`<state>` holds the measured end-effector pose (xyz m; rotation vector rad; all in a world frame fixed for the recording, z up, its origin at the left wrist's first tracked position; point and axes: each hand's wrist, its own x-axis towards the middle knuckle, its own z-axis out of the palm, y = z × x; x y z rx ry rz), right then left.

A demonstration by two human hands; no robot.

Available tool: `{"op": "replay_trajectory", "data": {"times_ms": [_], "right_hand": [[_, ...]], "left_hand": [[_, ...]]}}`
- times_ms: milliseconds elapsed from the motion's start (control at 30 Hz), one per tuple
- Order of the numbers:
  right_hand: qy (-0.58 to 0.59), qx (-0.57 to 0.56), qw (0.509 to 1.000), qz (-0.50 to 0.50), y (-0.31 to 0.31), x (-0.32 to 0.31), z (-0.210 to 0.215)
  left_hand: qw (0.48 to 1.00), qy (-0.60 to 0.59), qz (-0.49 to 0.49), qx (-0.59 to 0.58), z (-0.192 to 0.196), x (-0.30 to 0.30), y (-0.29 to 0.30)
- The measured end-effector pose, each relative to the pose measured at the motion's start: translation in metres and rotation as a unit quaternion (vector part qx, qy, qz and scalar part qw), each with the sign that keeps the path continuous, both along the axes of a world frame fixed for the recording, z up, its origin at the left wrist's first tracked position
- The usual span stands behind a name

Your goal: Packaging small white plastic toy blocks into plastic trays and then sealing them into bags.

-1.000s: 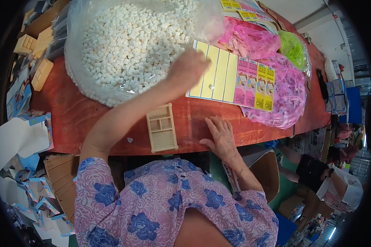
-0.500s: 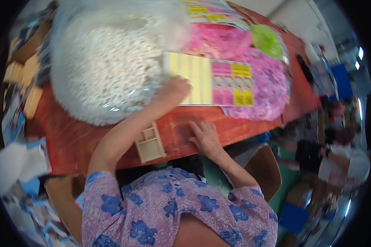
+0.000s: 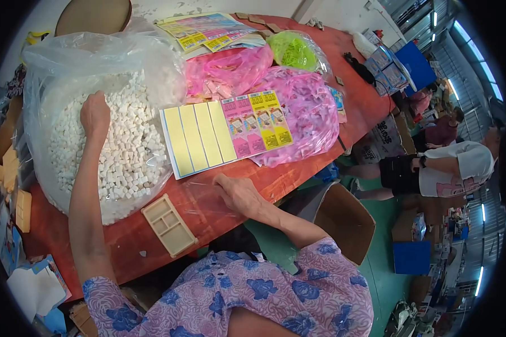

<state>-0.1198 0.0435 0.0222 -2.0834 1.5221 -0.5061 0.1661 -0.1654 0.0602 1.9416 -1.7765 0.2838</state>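
Two grips show, and I cannot tell whether either holds anything: the left hand (image 3: pixel 96 116) is curled among small white pieces (image 3: pixel 132 165) in an open clear bag (image 3: pixel 53 62), and the right hand (image 3: pixel 237 194) is bent over thin clear plastic (image 3: pixel 201 197) on the red table (image 3: pixel 123 248). Between the hands, near the table's edge, lies a cream tray (image 3: pixel 179 239) with compartments. Past the right hand come a yellow and pink sheet (image 3: pixel 202 137) and a pink bag (image 3: pixel 309 126).

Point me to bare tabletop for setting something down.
The red tabletop is bare between the left forearm and the compartmented tray, save one small pale piece, and right of the large pink bag, toward the table's edge. It is crowded where that bag, the card sheet, and the bag of white pieces sit close together.
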Motion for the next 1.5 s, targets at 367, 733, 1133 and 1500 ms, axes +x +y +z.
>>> {"op": "replay_trajectory", "data": {"times_ms": [367, 733, 1133, 1500], "right_hand": [[-0.283, 0.130, 0.950, 0.026, -0.108, 0.048, 0.038], [-0.141, -0.332, 0.923, 0.134, -0.125, 0.147, 0.028], [-0.012, -0.081, 0.988, 0.134, 0.038, 0.081, -0.001], [-0.025, -0.137, 0.977, 0.159, 0.058, 0.108, -0.030]], "left_hand": [[0.958, 0.191, -0.166, -0.138, 0.008, 0.021, 0.117], [0.977, 0.169, -0.085, 0.099, -0.055, 0.013, 0.308], [0.980, 0.163, -0.065, 0.089, -0.061, -0.012, 0.315], [0.972, 0.220, -0.024, 0.073, -0.062, -0.061, 0.312]]}}
